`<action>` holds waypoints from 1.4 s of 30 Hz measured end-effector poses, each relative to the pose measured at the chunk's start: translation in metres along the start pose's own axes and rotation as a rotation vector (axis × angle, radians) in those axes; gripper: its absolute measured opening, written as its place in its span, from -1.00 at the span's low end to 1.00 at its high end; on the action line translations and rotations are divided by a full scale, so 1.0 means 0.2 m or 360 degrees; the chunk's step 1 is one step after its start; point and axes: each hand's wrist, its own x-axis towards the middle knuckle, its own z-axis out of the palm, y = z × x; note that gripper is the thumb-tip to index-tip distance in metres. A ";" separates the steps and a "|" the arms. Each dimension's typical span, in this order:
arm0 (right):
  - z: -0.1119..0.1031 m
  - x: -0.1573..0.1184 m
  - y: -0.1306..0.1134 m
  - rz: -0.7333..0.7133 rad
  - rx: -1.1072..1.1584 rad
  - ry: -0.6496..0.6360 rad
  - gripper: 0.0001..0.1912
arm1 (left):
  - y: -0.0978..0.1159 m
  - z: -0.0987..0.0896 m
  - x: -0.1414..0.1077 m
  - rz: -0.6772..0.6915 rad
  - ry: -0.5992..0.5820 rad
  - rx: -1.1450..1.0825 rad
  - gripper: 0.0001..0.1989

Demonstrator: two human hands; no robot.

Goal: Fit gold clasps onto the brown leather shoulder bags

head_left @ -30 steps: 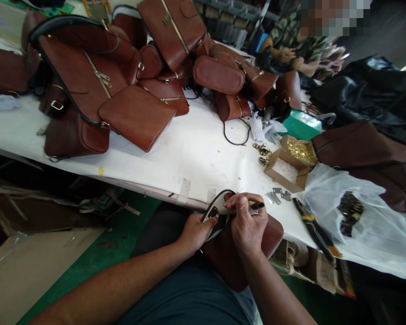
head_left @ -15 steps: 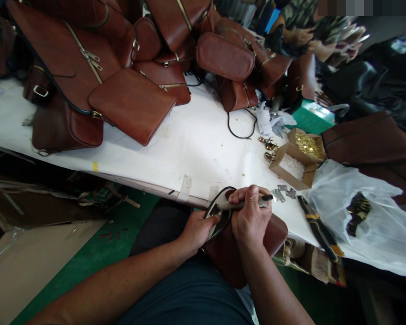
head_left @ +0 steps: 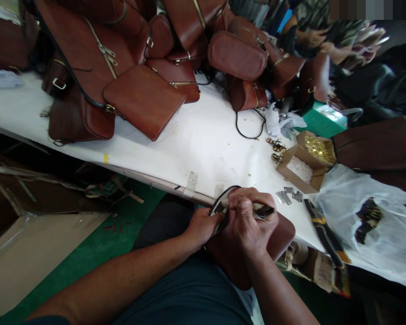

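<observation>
A brown leather bag point(head_left: 228, 264) with black piping rests on my lap against the table edge. My left hand point(head_left: 205, 225) is closed on the rim of its opening, thumb on top, where a pale lining shows. Wrapped in my right hand point(head_left: 253, 219) is a thick pen-like tool point(head_left: 264, 211) with a dark rear end. It points left toward the bag's opening, near my left thumb. My fingers cover most of the tool, and its tip is too blurred to make out.
On the white table point(head_left: 203, 144) lie flat metal plates point(head_left: 286, 196), pliers point(head_left: 325, 234), small open boxes point(head_left: 302, 169) of fittings and a plastic bag point(head_left: 368, 203). Several brown bags point(head_left: 145, 99) are piled behind. Another person's hands point(head_left: 314, 40) work at the far right.
The tool has turned in my right hand, its rear end now lower. My right fingers have curled further over it. The whole view has shifted slightly, with the table moving rightward in the picture.
</observation>
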 end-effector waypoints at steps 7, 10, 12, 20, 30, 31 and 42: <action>-0.01 -0.05 0.07 0.0003 0.0024 0.0009 -0.81 | 0.02 0.00 -0.01 0.0063 -0.0017 0.0019 -0.54; -0.01 -0.04 0.06 0.0024 -0.0013 0.0063 -0.80 | 0.01 0.00 -0.01 0.0074 -0.0002 0.0049 -0.56; -0.01 -0.03 0.05 0.0098 -0.0052 0.0042 -0.80 | 0.01 0.00 -0.01 0.0074 -0.0007 0.0072 -0.56; 0.00 -0.04 0.03 0.0074 0.0041 -0.0022 -0.79 | 0.01 0.00 -0.02 0.0138 -0.0018 0.0171 -0.53; -0.27 0.32 -0.11 -0.0141 -0.0920 0.0080 -0.69 | 0.05 -0.05 -0.09 0.0331 -0.0198 0.0480 -0.59; -0.30 0.37 -0.07 -0.0097 -0.1039 -0.0036 -0.71 | 0.08 -0.06 -0.11 0.0380 -0.0252 0.0525 -0.61; -0.55 0.04 -0.23 0.0441 -0.0451 -0.0427 -0.55 | 0.71 -0.18 -0.30 0.0920 -0.0538 0.2247 -0.64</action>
